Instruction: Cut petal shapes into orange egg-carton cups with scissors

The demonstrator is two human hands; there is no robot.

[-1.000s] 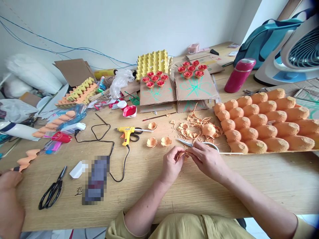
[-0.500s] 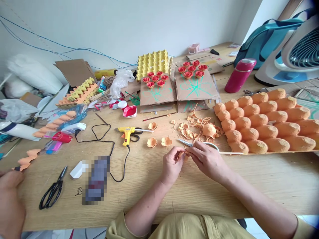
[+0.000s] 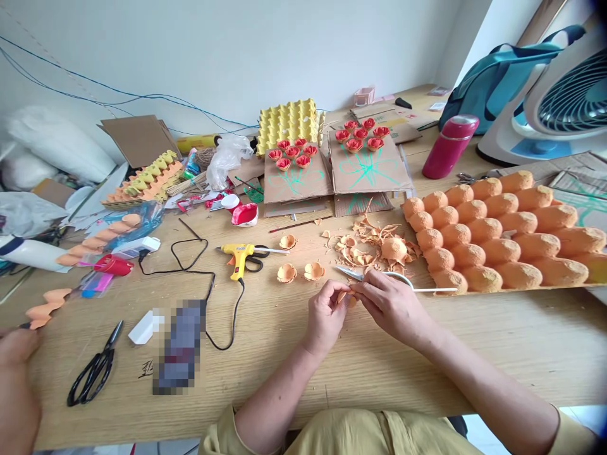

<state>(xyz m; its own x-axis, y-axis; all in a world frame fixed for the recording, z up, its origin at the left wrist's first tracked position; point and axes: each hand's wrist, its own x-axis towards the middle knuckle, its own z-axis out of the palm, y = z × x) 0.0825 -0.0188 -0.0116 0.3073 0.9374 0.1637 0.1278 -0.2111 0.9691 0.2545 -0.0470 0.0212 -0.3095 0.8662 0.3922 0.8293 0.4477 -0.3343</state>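
Between the fingertips of my left hand (image 3: 327, 316) and my right hand (image 3: 391, 308) is a small orange carton piece (image 3: 351, 300), mostly covered by the fingers. White-handled scissors (image 3: 349, 273) lie just beyond my right hand. Three orange carton cups cut like petals (image 3: 286, 273) rest on the table left of the hands. Behind them lie orange scraps (image 3: 363, 249). A large orange egg tray (image 3: 500, 234) is on the right. The yellow glue gun (image 3: 241, 258) lies on its side at centre left.
Cardboard sheets (image 3: 298, 180) with red paper flowers stand at the back. A pink bottle (image 3: 449, 146) and a fan (image 3: 545, 120) are at the back right. Black scissors (image 3: 96, 370) lie at front left. Another person's hand (image 3: 18, 360) holds an orange carton strip at the left edge.
The view has shifted slightly, moving the table items a little to the left. My hands keep the small piece between them. The other person's hand has drawn slightly toward the left edge.
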